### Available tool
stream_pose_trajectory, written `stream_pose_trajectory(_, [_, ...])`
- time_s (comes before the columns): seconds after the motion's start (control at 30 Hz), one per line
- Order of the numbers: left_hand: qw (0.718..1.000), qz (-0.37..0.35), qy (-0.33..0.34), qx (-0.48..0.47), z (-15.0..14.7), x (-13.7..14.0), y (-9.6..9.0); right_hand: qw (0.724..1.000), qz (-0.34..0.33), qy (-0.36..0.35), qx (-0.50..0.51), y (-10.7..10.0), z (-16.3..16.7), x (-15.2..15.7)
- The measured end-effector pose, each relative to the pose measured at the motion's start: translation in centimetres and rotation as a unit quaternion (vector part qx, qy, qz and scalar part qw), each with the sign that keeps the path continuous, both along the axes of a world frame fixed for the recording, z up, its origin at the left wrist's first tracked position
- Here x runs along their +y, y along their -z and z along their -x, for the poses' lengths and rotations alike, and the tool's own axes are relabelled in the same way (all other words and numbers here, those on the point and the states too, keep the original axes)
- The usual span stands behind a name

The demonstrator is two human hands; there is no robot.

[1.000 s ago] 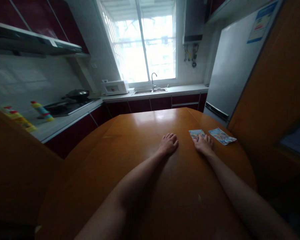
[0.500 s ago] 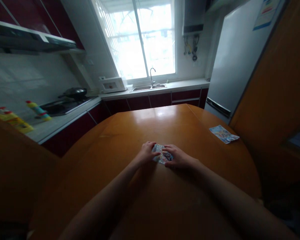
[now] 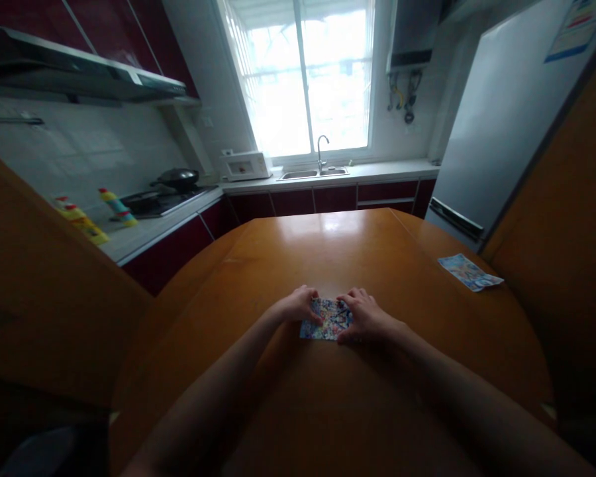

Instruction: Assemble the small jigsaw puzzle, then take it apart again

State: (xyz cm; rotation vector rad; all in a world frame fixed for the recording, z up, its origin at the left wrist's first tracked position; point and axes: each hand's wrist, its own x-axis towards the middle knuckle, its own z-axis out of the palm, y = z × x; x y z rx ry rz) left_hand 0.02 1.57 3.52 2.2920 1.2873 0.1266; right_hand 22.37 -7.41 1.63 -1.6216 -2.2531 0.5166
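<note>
A small rectangular jigsaw puzzle (image 3: pixel 330 322) with a busy, many-coloured picture lies on the wooden table (image 3: pixel 298 252) in front of me. My left hand (image 3: pixel 300 306) grips its left side, the thumb resting on the surface and the fingers curled at the far left corner. On the right side, my right hand (image 3: pixel 361 315) spans the puzzle, fingers at the far edge and thumb at the near edge. The palms hide parts of both side edges. Farther right on the table lies a creased picture sheet (image 3: pixel 467 271), apart from both hands.
Beyond the table runs a counter with a sink (image 3: pixel 300 175), a tap (image 3: pixel 320 152) and a white microwave (image 3: pixel 247 165). A wok (image 3: pixel 177 178) sits on the stove at left, near yellow bottles (image 3: pixel 87 224). A fridge (image 3: pixel 496 126) stands at right.
The view has swung a little to the left, so everything appears farther right. My hands have drawn slightly apart, and more of the puzzle shows between them.
</note>
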Motion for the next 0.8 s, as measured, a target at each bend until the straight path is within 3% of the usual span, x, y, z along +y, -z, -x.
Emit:
stream_pose_trajectory(0.2, [0.996,0.012,0.030,-0.077,-0.4,0.2,0.9,0.997,-0.023,0.042,0.052,0.7,0.8,0.4])
stream_pose_trajectory(0.5, [0.966,-0.037,-0.003,-0.257,-3.4,-0.8,3.4,0.982,-0.072,0.053,0.164,1.8,1.4,0.8])
stream_pose_trajectory(0.8, [0.951,-0.052,-0.002,-0.304,-5.6,-2.4,4.7,0.969,-0.074,0.127,0.200,1.9,1.7,1.3])
